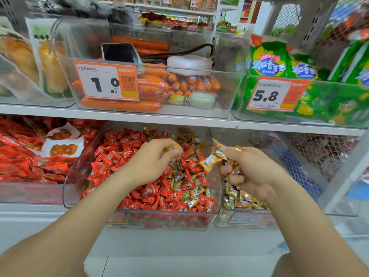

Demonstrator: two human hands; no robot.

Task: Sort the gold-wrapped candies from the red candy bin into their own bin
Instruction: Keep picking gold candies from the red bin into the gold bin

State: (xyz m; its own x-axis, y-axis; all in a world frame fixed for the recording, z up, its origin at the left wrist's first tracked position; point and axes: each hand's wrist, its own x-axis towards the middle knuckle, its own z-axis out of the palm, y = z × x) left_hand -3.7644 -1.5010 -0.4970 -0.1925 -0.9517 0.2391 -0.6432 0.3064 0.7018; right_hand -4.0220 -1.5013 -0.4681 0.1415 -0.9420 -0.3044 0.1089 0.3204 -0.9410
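Note:
A clear bin [68,188] on the lower shelf holds red-wrapped candies [115,154] with gold-wrapped candies [179,179] mixed in on its right side. Beside it on the right, a second clear bin [221,220] holds only gold-wrapped candies [239,198]. My left hand [153,158] is over the red bin and pinches a gold candy [172,147] at its fingertips. My right hand [253,172] is above the wall between the two bins and grips a bunch of gold candies [214,157] that stick out of its fist.
Red snack packets [24,156] fill the bin at lower left. On the shelf above stands a bin of orange sausages [153,84] with a phone [119,52], a white case [189,64] and a price tag. Green bags [279,62] sit upper right. A wire mesh basket [319,154] is at right.

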